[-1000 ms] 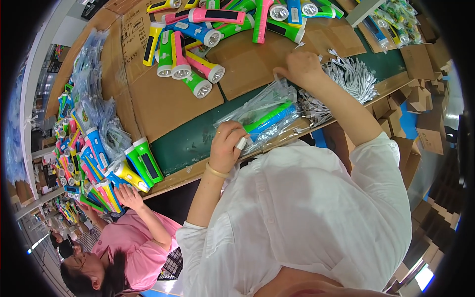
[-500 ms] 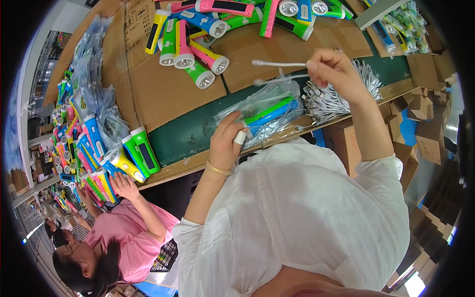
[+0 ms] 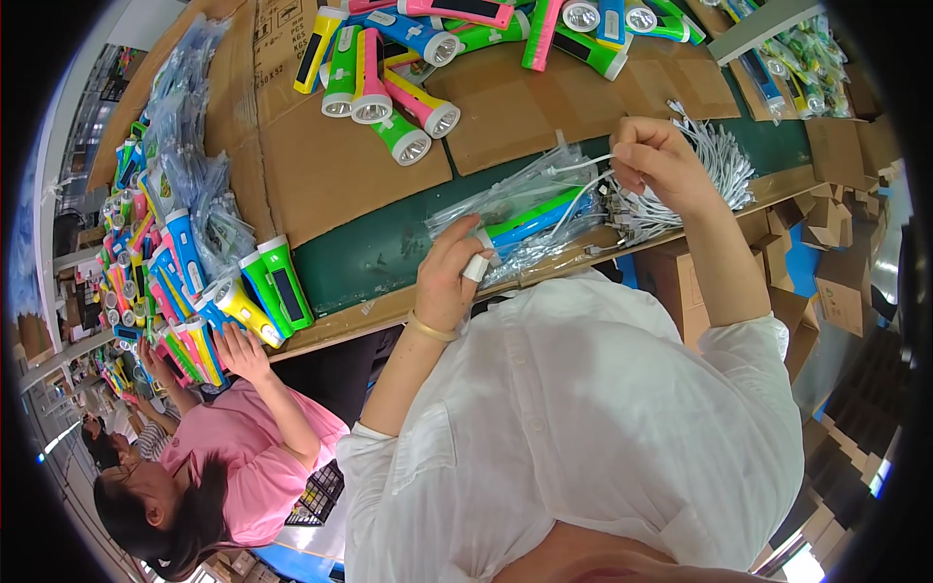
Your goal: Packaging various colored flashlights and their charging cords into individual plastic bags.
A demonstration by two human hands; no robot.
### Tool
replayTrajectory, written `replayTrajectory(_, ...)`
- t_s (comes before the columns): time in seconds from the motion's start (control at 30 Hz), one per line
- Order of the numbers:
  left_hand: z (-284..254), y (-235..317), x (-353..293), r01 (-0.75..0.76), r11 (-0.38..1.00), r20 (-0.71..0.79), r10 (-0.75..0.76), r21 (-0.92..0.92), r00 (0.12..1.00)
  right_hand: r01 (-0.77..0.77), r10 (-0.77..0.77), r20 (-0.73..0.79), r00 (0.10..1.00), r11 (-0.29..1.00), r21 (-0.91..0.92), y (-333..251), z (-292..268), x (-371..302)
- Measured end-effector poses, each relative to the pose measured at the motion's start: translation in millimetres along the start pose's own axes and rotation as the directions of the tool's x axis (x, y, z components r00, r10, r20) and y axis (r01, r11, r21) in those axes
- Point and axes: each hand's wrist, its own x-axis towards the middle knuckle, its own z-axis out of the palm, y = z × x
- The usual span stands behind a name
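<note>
My left hand [image 3: 450, 277] is closed on the near end of a green-and-blue flashlight [image 3: 533, 225]. That flashlight lies in a clear plastic bag [image 3: 505, 197] at the table's front edge. A small white piece [image 3: 475, 267] shows at my left fingers; whether it is worn or held I cannot tell. My right hand [image 3: 663, 167] pinches a white cable [image 3: 581, 163], whose two strands reach left over the bag's far end. Beside and below the right hand spreads a pile of white cables [image 3: 724, 160].
Loose colourful flashlights [image 3: 389, 87] lie on cardboard [image 3: 330, 189] at the back. Clear bags [image 3: 185, 117] and more flashlights [image 3: 180, 262] are heaped at left. A co-worker in pink [image 3: 258, 457] reaches to them. Cardboard boxes [image 3: 841, 282] stand at right.
My right hand has moved slightly down and nearer the bag, and the cable now hangs over the bagged flashlight. My left hand keeps its hold, almost in place.
</note>
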Motion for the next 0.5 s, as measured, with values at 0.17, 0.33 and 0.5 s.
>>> replayTrajectory(0.17,1,-1,-2,-0.031,0.999,-0.007,0.032,0.008,0.999,0.091,-0.089,0.048,0.995,0.995,-0.051,-8,2,2)
replayTrajectory(0.33,1,1,-2,-0.022,1.0,0.001,0.022,-0.009,1.0,-0.048,0.053,0.024,0.998,0.986,-0.157,23,4,10)
replayTrajectory(0.5,5,11,-6,0.186,0.966,-0.169,-0.217,-0.182,0.961,-0.005,0.09,0.177,0.98,0.903,-0.429,20,9,9)
